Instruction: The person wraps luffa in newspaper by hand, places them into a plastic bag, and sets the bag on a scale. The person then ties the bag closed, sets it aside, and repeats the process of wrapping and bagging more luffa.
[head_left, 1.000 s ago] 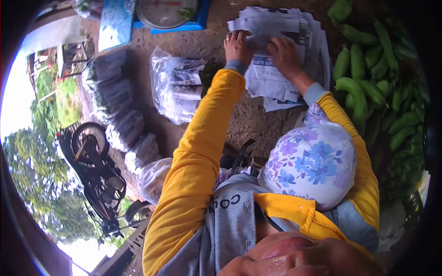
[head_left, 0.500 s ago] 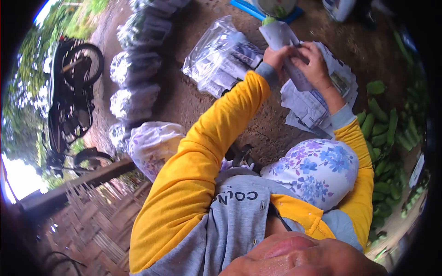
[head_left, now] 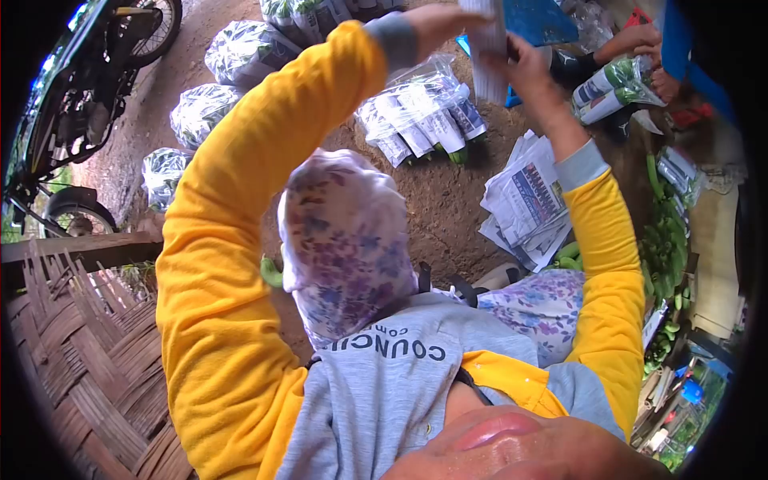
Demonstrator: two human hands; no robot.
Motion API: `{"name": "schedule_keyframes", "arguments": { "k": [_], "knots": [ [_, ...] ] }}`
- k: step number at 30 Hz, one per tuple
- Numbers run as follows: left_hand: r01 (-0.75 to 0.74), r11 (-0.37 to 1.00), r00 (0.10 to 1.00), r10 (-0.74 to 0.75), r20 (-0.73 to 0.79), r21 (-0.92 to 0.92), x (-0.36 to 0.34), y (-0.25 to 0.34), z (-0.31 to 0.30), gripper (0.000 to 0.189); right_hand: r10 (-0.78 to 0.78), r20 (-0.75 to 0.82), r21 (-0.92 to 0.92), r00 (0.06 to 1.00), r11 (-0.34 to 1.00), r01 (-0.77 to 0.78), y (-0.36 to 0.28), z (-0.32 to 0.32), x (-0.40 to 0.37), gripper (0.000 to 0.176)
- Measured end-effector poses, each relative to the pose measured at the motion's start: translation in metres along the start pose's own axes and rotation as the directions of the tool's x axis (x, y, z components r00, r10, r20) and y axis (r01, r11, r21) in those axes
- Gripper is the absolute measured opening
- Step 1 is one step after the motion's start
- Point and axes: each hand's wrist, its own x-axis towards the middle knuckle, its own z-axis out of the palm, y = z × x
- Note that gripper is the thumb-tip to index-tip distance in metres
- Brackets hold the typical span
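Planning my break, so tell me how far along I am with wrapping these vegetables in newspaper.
Done: clear bags of wrapped rolls lie on the ground. In hand: left hand and right hand grip one newspaper roll. Left: a heap of unwrapped green vegetables and a stack of newspaper sheets, so plenty remains.

Paper roll (head_left: 488,48): above the bagged bundles (head_left: 420,116).
Newspaper stack (head_left: 524,200): on the ground (head_left: 436,212), right of those bundles.
Cucumbers (head_left: 664,240): right of the stack.
Motorbike (head_left: 72,104): far left.

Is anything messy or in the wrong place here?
The newspaper pile is skewed, sheets poking out at angles. One green vegetable lies alone, far from the heap. Left hand and right hand hold a tidy roll.
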Motion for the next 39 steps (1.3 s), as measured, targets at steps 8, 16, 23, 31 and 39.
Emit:
{"name": "schedule_keyframes", "arguments": {
  "k": [8, 16, 23, 31, 39],
  "knots": [
    [0.711, 0.610, 0.683, -0.718, -0.136, 0.351, -0.190, -0.087, 0.100, 0.070, 0.422, 0.263, 0.511, 0.868, 0.702, -0.496, 0.103, 0.101, -0.125, 0.047],
    [0.811, 0.546, 0.582, -0.714, -0.390, 0.210, -0.213, -0.129, 0.162, 0.030, 0.513, 0.054, 0.100, 0.857, 0.851, -0.516, 0.158, 0.170, -0.146, 0.049],
    [0.768, 0.639, 0.549, -0.619, -0.562, 0.046, -0.215, -0.124, 0.143, 0.028, 0.376, -0.071, -0.341, 0.924, 0.861, -0.376, 0.124, 0.239, -0.056, 0.038],
    [0.628, 0.706, 0.777, -0.547, -0.312, 0.327, -0.248, -0.120, 0.148, 0.034, 0.219, 0.269, -0.635, 0.938, 0.773, 0.002, 0.088, 0.201, -0.045, 0.016],
    [0.061, 0.782, 0.949, -0.237, 0.206, 0.620, -0.264, -0.157, 0.098, 0.063, 0.156, 0.181, -0.704, 0.971, 0.710, 0.017, -0.046, -0.097, -0.190, 0.033]
  ]
}}
